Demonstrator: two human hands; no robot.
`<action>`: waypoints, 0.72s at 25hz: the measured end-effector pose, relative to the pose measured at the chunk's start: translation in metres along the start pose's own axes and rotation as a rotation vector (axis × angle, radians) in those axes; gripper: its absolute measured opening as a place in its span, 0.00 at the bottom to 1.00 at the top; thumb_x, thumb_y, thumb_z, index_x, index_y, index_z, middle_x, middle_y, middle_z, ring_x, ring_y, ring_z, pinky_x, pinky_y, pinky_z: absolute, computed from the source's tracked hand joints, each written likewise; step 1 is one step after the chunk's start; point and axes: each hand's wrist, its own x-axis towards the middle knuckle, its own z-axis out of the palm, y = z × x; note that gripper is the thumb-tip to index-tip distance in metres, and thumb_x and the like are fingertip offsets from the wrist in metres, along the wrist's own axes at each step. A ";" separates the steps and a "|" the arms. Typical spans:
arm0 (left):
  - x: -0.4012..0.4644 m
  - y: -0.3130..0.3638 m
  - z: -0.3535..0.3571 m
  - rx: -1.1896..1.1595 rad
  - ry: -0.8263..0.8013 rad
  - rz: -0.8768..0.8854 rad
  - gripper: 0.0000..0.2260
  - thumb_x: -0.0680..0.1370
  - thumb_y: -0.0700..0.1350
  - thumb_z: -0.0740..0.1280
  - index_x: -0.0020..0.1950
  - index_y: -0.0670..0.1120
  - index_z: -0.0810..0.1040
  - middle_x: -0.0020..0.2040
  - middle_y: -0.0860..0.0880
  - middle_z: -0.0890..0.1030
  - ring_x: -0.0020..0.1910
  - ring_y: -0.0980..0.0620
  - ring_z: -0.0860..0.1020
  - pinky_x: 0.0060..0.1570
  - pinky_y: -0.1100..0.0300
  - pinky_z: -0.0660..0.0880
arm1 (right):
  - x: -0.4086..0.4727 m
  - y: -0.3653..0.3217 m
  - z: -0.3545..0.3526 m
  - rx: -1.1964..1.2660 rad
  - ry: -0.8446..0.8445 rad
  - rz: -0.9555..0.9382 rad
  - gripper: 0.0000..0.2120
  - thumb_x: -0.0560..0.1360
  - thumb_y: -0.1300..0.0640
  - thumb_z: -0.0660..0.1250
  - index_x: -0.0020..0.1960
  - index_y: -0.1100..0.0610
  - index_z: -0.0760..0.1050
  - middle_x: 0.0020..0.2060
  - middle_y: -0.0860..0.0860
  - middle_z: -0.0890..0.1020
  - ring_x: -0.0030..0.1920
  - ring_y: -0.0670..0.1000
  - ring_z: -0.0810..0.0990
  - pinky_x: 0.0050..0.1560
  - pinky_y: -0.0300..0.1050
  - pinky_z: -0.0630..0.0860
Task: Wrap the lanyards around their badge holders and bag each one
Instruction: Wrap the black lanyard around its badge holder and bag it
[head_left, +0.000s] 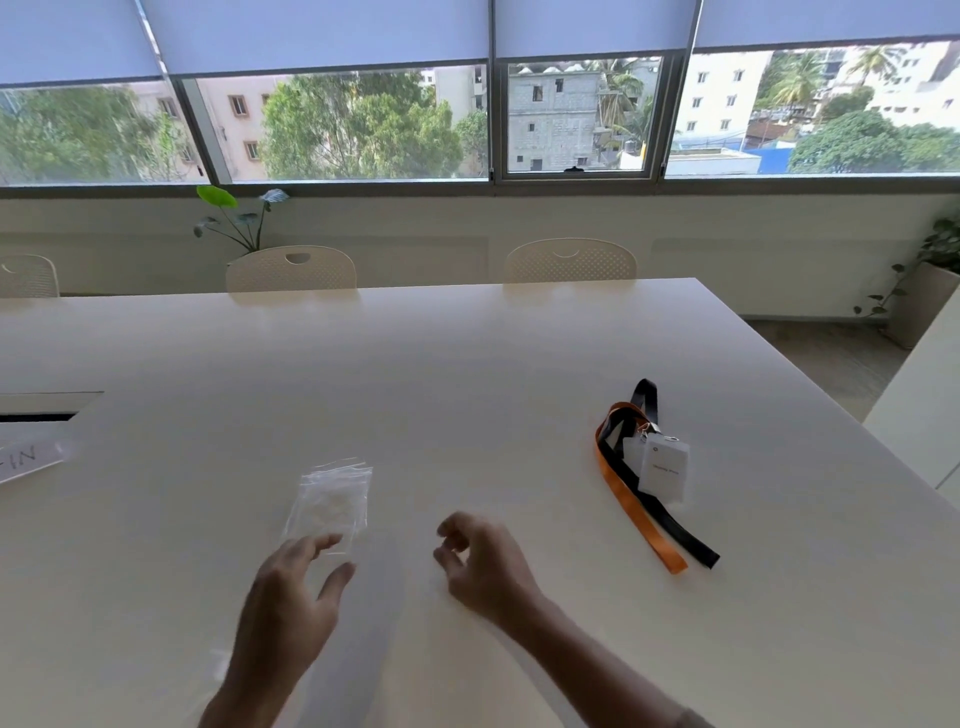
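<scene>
A clear plastic zip bag (332, 501) lies flat on the white table (467, 364), left of centre. My left hand (296, 587) hovers just below it, fingers spread and relaxed, fingertips near the bag's lower edge, holding nothing. My right hand (483, 561) floats to the right of it with fingers loosely curled and empty. Further right lie an orange lanyard (631, 506) and a black lanyard (675, 530), overlapping, with white badge holders (662, 470) clipped at their upper ends. Neither hand touches the lanyards.
A paper label (26, 460) with handwriting lies at the table's left edge beside a cable slot (41, 408). Cream chairs (291, 270) stand along the far side under the windows. The table's right edge drops off near a second white surface (919, 415).
</scene>
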 end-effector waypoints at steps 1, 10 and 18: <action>0.003 0.017 0.012 -0.043 -0.020 0.046 0.17 0.70 0.35 0.84 0.57 0.42 0.88 0.51 0.47 0.89 0.51 0.45 0.87 0.55 0.54 0.80 | 0.004 0.013 -0.016 -0.020 0.040 -0.004 0.10 0.79 0.56 0.74 0.59 0.55 0.85 0.51 0.51 0.90 0.52 0.52 0.87 0.55 0.45 0.82; 0.017 0.191 0.147 -0.338 -0.238 0.306 0.14 0.78 0.44 0.78 0.64 0.47 0.86 0.57 0.52 0.87 0.52 0.57 0.85 0.55 0.64 0.80 | 0.017 0.134 -0.162 -0.134 0.489 0.227 0.11 0.74 0.64 0.79 0.57 0.62 0.86 0.52 0.59 0.88 0.53 0.62 0.86 0.55 0.47 0.80; 0.022 0.264 0.224 -0.259 -0.455 0.366 0.26 0.81 0.47 0.75 0.78 0.45 0.76 0.74 0.46 0.80 0.75 0.47 0.76 0.76 0.51 0.74 | 0.006 0.183 -0.201 0.042 0.467 0.440 0.28 0.77 0.60 0.79 0.73 0.62 0.72 0.62 0.62 0.82 0.62 0.62 0.83 0.63 0.58 0.84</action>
